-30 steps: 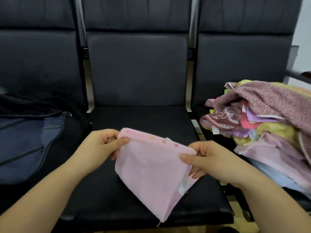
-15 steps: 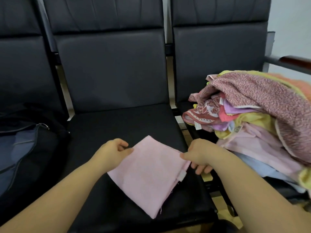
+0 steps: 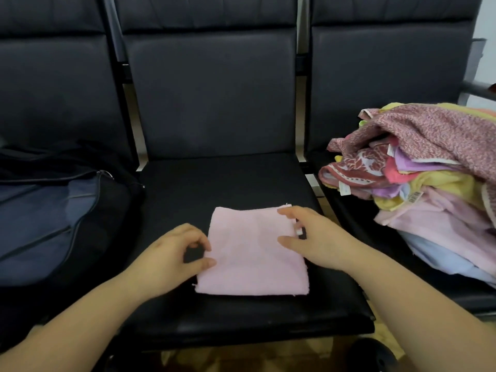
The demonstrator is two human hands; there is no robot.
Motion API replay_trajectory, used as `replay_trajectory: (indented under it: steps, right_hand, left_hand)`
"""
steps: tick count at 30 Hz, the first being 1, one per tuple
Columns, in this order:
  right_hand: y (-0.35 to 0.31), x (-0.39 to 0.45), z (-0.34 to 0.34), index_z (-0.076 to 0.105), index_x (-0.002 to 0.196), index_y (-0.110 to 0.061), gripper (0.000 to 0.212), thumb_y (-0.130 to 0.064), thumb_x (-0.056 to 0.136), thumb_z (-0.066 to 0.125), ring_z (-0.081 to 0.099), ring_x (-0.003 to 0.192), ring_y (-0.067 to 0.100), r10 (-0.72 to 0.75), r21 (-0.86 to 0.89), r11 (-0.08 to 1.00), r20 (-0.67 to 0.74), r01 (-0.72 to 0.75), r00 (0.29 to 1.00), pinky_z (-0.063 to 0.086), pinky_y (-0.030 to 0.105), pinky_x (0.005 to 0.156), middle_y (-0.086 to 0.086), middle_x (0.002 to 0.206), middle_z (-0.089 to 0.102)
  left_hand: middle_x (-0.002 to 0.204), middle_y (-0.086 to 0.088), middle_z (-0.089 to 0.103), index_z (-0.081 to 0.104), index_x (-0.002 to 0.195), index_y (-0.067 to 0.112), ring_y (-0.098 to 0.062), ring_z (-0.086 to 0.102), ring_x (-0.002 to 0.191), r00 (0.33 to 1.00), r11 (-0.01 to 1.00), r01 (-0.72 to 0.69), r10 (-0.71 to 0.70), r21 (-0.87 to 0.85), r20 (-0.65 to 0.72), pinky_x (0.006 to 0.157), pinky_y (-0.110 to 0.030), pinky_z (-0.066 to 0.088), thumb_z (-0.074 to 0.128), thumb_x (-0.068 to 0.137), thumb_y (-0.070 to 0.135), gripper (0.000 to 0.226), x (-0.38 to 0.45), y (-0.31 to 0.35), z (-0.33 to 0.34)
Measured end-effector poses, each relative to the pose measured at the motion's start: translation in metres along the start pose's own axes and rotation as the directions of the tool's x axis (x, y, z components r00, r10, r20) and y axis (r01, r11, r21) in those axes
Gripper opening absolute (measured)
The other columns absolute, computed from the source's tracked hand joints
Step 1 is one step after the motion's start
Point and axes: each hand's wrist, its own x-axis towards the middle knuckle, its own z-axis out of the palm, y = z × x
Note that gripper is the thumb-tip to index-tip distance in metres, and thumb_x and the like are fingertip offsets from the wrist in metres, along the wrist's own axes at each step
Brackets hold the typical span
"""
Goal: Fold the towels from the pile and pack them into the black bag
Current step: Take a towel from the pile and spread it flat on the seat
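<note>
The left hand [image 3: 171,253] rests at the left edge of the pink towel [image 3: 249,253], thumb and fingers loosely curled around no cloth. The right hand [image 3: 314,237] lies spread on the towel's right side. The towel lies flat on the middle seat [image 3: 214,183], its long axis running toward the backrest. The black bag [image 3: 53,218] sits left, nearer the left hand; the pile [image 3: 429,170] sits right.

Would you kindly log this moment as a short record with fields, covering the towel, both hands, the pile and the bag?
towel: pink towel, folded, flat on the middle seat
left hand: fingertips at the towel's left edge
right hand: resting on its right side
pile: unfolded towels, right seat
black bag: left seat
</note>
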Motion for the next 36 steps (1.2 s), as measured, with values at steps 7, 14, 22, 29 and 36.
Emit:
replay_trajectory:
  steps: [7, 14, 22, 29, 36]
  right_hand:
    - [-0.007, -0.017, 0.022, 0.059, 0.121, -0.036, 0.044, -0.051, 0.080, 0.068, 0.048, 0.115, -0.001, -0.054, -0.106, 0.992, 0.176, 0.074, 0.983, 0.036, 0.016, 0.098, -0.020, 0.123, 0.054]
    - [-0.003, -0.020, 0.023, 0.054, 0.124, -0.041, 0.057, -0.051, 0.073, 0.075, 0.042, 0.118, -0.007, -0.043, -0.100, 0.993, 0.147, 0.058, 0.988, 0.030, 0.006, 0.090, -0.027, 0.125, 0.047]
    - [-0.001, -0.010, 0.015, 0.043, 0.131, -0.045, 0.078, -0.054, 0.063, 0.081, 0.048, 0.114, -0.004, -0.039, -0.125, 0.990, 0.215, 0.067, 0.976, 0.041, 0.019, 0.098, -0.030, 0.125, 0.048]
    - [0.000, 0.012, 0.019, 0.056, 0.103, -0.041, 0.032, -0.047, 0.077, 0.072, 0.058, 0.086, 0.003, -0.054, -0.090, 0.994, 0.046, 0.057, 0.998, 0.048, 0.021, 0.078, -0.019, 0.095, 0.062]
    - [-0.005, 0.024, 0.014, 0.061, 0.084, -0.013, 0.024, -0.036, 0.092, 0.058, 0.061, 0.060, 0.011, 0.025, 0.281, 0.959, 0.093, -0.050, 0.995, 0.052, 0.025, 0.060, -0.002, 0.069, 0.063]
  left_hand:
    - [0.114, 0.029, 0.049, 0.054, 0.105, 0.047, 0.009, 0.046, 0.111, 0.963, 0.993, -0.103, 0.087, 0.050, 0.256, 0.097, -0.015, 0.038, 0.037, 0.056, 0.093, 0.069, -0.010, -0.014, 0.000]
    - [0.115, 0.018, 0.050, 0.056, 0.116, 0.029, 0.000, 0.049, 0.104, 0.968, 0.929, -0.233, 0.192, 0.288, 0.165, 0.094, -0.020, 0.040, 0.024, 0.081, 0.069, 0.063, -0.012, -0.014, 0.012]
    - [0.083, 0.006, 0.059, 0.057, 0.088, 0.018, -0.010, 0.056, 0.077, 0.986, 0.983, 0.127, -0.110, -0.132, 0.125, 0.076, -0.030, 0.045, 0.041, 0.098, 0.043, 0.032, 0.006, -0.012, 0.001]
    - [0.067, 0.003, 0.055, 0.055, 0.078, 0.004, -0.012, 0.053, 0.062, 0.953, 0.868, 0.302, -0.276, -0.395, 0.124, 0.068, -0.030, 0.045, 0.042, 0.099, 0.038, 0.042, 0.022, -0.017, -0.004]
    - [0.071, 0.005, 0.063, 0.064, 0.082, 0.019, -0.009, 0.059, 0.067, 0.956, 0.807, 0.288, -0.216, -0.516, 0.196, 0.071, -0.030, 0.048, 0.054, 0.058, 0.084, 0.070, 0.020, -0.013, -0.015]
